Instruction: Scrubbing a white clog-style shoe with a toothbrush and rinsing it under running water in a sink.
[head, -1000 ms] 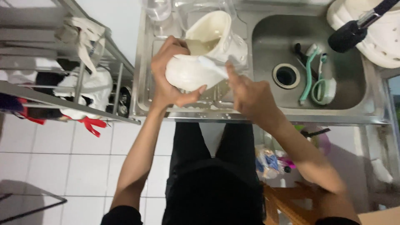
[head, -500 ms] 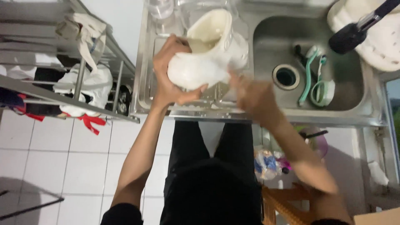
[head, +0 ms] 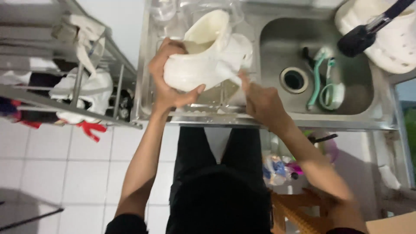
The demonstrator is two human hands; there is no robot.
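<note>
My left hand (head: 171, 82) grips a white rubber clog-type shoe (head: 203, 56) from its left side and holds it above the drainboard (head: 147, 86) of a steel sink. The shoe's opening faces up and away from me. My right hand (head: 260, 102) is at the shoe's right end, fingertips pinched on a white strip there. I cannot tell whether that strip is the shoe's strap or a cloth.
The sink basin (head: 355, 99) holds pale green brushes (head: 325, 82) beside the drain (head: 294, 79). A black tap head (head: 357, 40) hangs over a second white shoe (head: 385, 43) at the back right. A metal rack (head: 82, 99) with rags stands left. My legs are below, on white floor tiles.
Both hands have turned the shoe, so its opening now shows more, and lifted it a little. My right hand has slid down along the shoe's right end.
</note>
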